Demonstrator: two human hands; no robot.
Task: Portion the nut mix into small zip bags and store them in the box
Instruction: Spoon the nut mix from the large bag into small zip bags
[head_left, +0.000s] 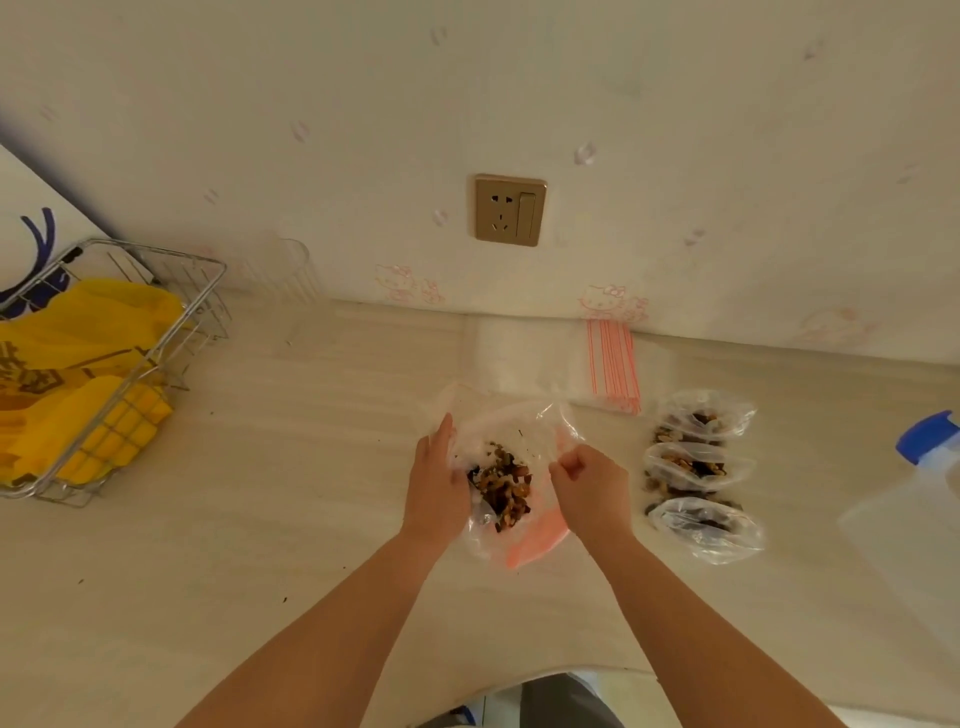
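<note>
**Hands at the nut bag, centre frame**

Right hand (587, 480): fingers curled inward, pinching the right edge of the large bag (511, 441). Left hand (435, 480): fingers straight, laid flat against the bag's left side, thumb along the plastic.

The large bag is clear plastic, open at the top, and sits on the counter (260, 467) between both hands, just below frame centre. The nut mix (501, 488) lies in its lower half as a dark brown heap. A pink strip (537, 540) shows along the bag's lower right edge.

Right of the right hand, three filled small bags (698, 470) lie in a column, touching or nearly touching one another. Whether they are sealed cannot be told.

Above the large bag, against the wall, lies a stack of empty zip bags (613, 364) with red-striped edges.

Right edge of frame: a translucent container (904, 535) with a blue cap (927, 434).

Left of frame: a wire basket (156, 353) holding yellow bags (88, 332).

Upper centre: a wall socket (509, 209).
</note>
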